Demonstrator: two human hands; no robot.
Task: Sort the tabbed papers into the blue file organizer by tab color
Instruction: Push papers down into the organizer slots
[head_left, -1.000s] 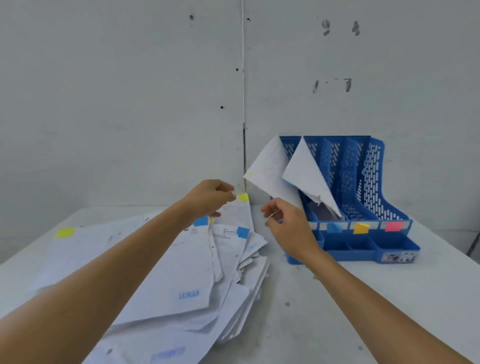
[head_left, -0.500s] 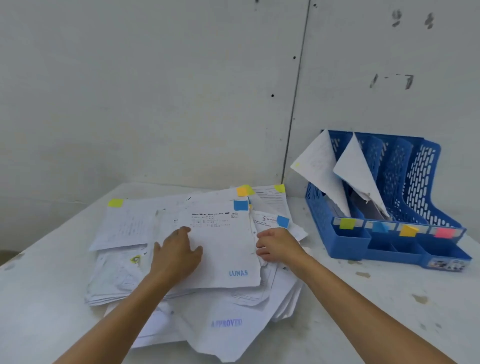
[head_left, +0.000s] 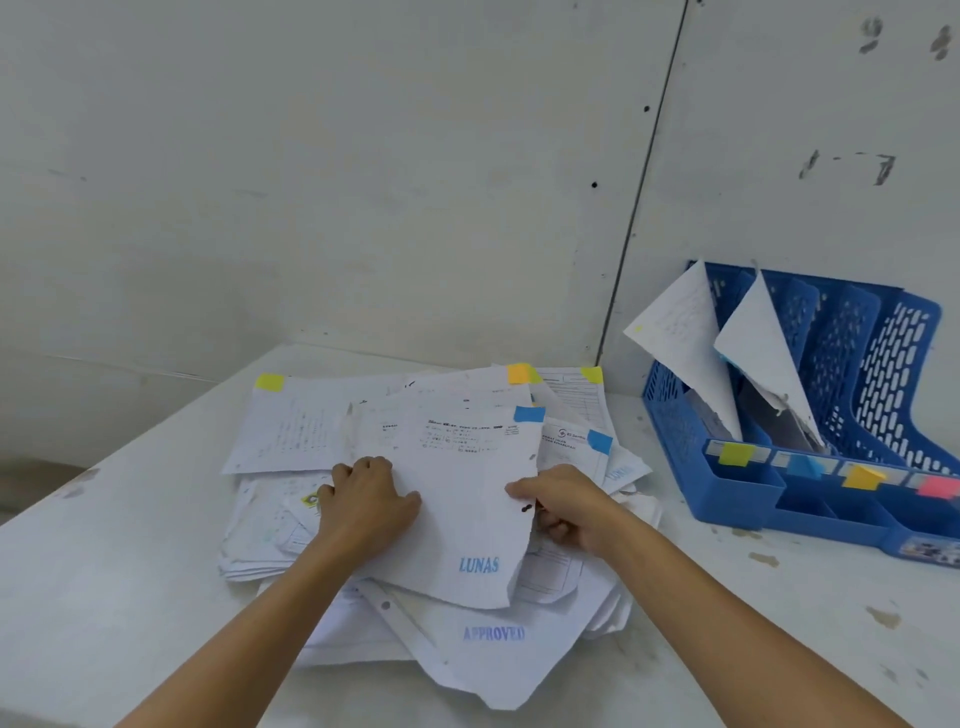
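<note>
Nearest the camera, a sheet stamped APPROVED (head_left: 493, 654) lies lowest in a loose pile of papers (head_left: 270, 540) on the white tabletop (head_left: 104, 597), and both forearms reach in over it. Just beyond, the left hand (head_left: 363, 499) rests on the top sheet (head_left: 467, 499), the one stamped LUNAS, its fingers (head_left: 358, 467) bent at the sheet's left edge; whether they have hooked under the paper or merely press it cannot be told from this angle. The right hand (head_left: 571, 506) pinches the sheet's right edge, thumb on top and the rest tucked beneath. This sheet carries a blue tab (head_left: 529, 414) at its far right corner; other sheets behind show yellow, orange and blue tabs. A second ago both hands were raised, the right one close to the blue file organizer (head_left: 883, 332); half a second ago they had dropped flat to the pile; now they frame one sheet. Judgement: the previous filing is finished and the next pick is under way, the sheet not yet lifted. Further right, the organizer stands against the wall (head_left: 363, 182), well apart from the pile, with two sheets (head_left: 680, 332) leaning in its leftmost compartments, unchanged from the earlier frames. Its front labels read green-yellow, blue (head_left: 804, 464), orange, pink; the blue-tabbed sheet belongs behind the second.
</note>
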